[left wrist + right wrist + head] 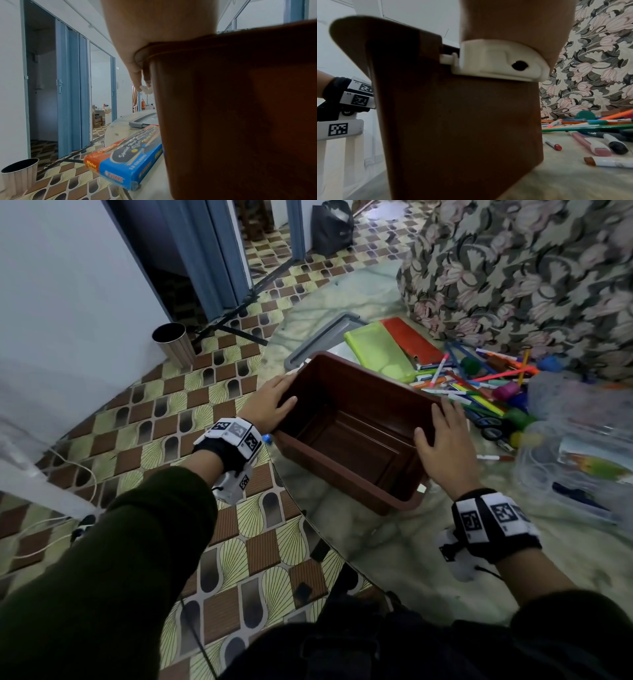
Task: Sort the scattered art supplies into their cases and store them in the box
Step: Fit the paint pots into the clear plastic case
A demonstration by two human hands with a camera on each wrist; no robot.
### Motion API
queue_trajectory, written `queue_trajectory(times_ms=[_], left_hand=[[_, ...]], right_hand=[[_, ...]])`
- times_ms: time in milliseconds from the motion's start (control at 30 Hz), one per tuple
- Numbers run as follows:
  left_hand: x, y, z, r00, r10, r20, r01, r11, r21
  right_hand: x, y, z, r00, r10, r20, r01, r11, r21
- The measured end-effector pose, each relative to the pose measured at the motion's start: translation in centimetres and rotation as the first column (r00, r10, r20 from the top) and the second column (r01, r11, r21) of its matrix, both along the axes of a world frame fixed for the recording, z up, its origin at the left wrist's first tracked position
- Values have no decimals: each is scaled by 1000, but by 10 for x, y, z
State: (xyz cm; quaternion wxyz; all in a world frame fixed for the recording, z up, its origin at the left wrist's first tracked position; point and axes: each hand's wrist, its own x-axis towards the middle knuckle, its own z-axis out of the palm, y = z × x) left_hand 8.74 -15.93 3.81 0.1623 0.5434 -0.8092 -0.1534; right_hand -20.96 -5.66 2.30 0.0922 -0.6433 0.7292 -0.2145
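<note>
Brown plastic box [356, 436], rectangular with a rolled rim and stepped floor, stands open-topped near the left edge of the marble-patterned bench [387, 546]; its interior holds nothing. Its long axis runs from the near right toward the far left of the bench, and in the right wrist view its base appears tilted, one bottom corner down on the bench. The left hand [270, 405] grips the far-left end wall, thumb inside the rim and fingers down the outer face, as the left wrist view shows. The right hand [442, 446] lies over the opposite rim, thumb inside; its fingers extend flat across the rim beside a cream latch [498, 63], so its hold appears loose.

Behind the box lies a grey lid [322, 340], flat. A lime-green zip case [380, 350] and a red case [411, 337], both flat and rectangular, rest side by side near the far edge. To their right, felt pens and markers [479, 392] lie in a crossed heap with small round paint pots [507, 392]. A clear plastic case [575, 474] at the right edge holds papers; other contents cannot be resolved. A blue and orange water-colour pencil carton [126, 161] lies against the box's left wall at the left bench edge.

A floral-upholstered chair [534, 275] stands behind the bench; a steel bin [173, 344] stands on the tiled floor.
</note>
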Motion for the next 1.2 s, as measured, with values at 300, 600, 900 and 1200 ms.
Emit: queue_trajectory(times_ms=[300, 600, 900, 1200], left_hand=[[-5, 8, 11, 1000, -6, 29, 8, 997, -75], [-97, 84, 57, 955, -293, -42, 291, 956, -42], [-244, 154, 54, 919, -379, -109, 372, 925, -81], [-356, 150, -22, 934, -356, 5, 350, 921, 172]], right_hand=[[-4, 12, 8, 988, 37, 152, -16, 991, -136], [-69, 75, 24, 950, 78, 301, -5, 972, -235], [-184, 126, 15, 961, 39, 275, -9, 994, -108], [-288, 146, -24, 982, -153, 109, 140, 983, 123]])
